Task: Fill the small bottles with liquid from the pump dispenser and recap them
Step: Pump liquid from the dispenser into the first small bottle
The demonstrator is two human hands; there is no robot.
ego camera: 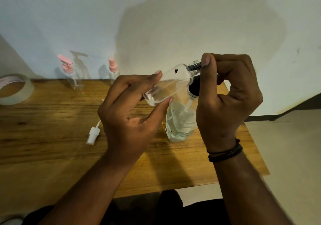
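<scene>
My left hand [132, 110] holds a small clear bottle [171, 84] tilted on its side above the table, its open threaded neck pointing up and right. The black nozzle of the pump dispenser [180, 120] reaches into that neck. My right hand [229, 96] curls over the dispenser's black pump head, which it mostly hides. A little clear liquid lies in the small bottle; the dispenser holds pale liquid low down. A white spray cap [93, 135] with its tube lies on the wooden table [52, 138] to the left.
At the back by the wall stand a clear bottle with a pink pump [70, 73] and a small bottle with a pink spray top [113, 70]. A roll of tape [14, 89] lies at the far left. The table's right edge runs close to the dispenser.
</scene>
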